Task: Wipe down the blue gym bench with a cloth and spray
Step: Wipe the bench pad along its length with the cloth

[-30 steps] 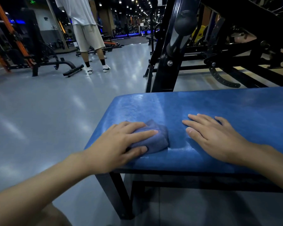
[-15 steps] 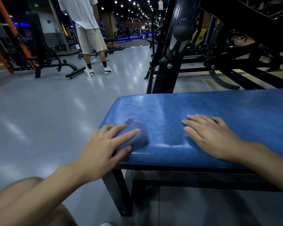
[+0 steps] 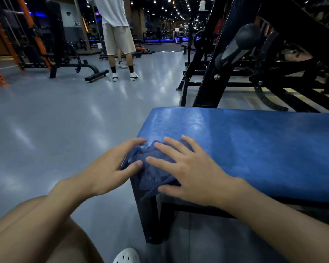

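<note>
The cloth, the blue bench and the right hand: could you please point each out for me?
cloth point(image 3: 150, 177): head view, its crumpled middle.
blue bench point(image 3: 254, 145): head view, bare top of the pad.
right hand point(image 3: 194, 173): head view, back of the hand.

No text, label, brand or number can be read anywhere in this view.
</note>
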